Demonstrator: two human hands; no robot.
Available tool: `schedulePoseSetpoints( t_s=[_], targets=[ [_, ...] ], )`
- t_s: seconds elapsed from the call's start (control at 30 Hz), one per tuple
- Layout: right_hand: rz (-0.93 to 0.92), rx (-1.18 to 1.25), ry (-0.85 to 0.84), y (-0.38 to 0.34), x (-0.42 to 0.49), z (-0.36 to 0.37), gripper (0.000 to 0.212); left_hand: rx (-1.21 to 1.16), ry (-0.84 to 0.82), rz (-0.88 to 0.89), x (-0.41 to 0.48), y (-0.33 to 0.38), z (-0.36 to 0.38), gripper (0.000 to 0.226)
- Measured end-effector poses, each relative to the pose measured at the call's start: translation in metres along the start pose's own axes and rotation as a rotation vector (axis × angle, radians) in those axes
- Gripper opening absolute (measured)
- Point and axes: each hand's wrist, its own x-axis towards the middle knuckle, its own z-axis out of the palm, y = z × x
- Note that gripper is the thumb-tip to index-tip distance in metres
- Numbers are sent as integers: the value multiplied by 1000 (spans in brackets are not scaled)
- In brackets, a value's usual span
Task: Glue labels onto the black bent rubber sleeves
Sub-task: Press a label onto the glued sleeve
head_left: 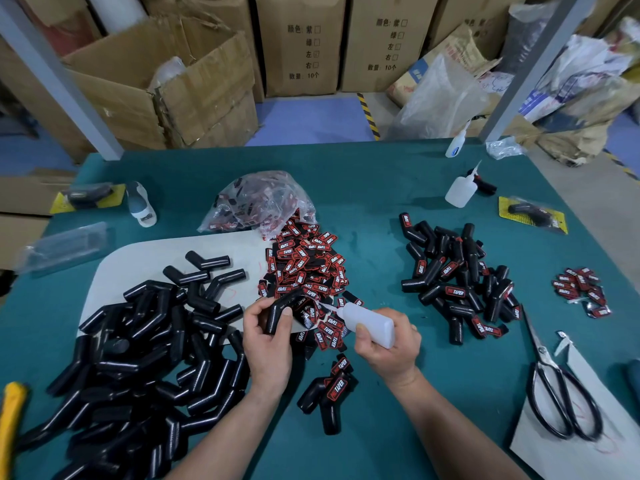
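Left hand (268,344) fingers hold a sleeve (278,305); right hand (388,344) fingers, at 3 o'clock, hold a glue bottle (372,320). A hard squeeze may spill glue.

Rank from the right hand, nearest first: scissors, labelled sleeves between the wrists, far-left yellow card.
1. Labelled sleeves, just left of the right hand and its wrist.
2. Scissors, off to the right.
3. Yellow card, far back on the left.
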Motion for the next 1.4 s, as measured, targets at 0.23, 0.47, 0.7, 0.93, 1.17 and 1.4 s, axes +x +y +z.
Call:
schedulePoseSetpoints(
  t_s=[0.23, 0.47, 0.7, 0.93, 1.17, 1.4],
  targets=[
    [-60, 1, -12, 1, 1, 1, 37, 9, -2, -21, 1, -3, -1, 39],
    [264, 186, -2, -2, 0, 0, 21, 9, -2, -31, 2, -2, -1, 36],
    [487, 58, -334, 20, 9, 6, 24, 49, -97, -15, 0, -2, -1, 39],
    [621, -77, -430, 40, 8, 10, 23, 60, -293, 302, -15, 3, -2, 22],
    [641, -80, -433, 36, 11, 11, 48, 55, -206, 64, -9, 1, -1, 26],
    [-1, 37, -663, 8, 1, 5, 11, 42, -151, -26, -3, 1, -1, 31]
  ],
)
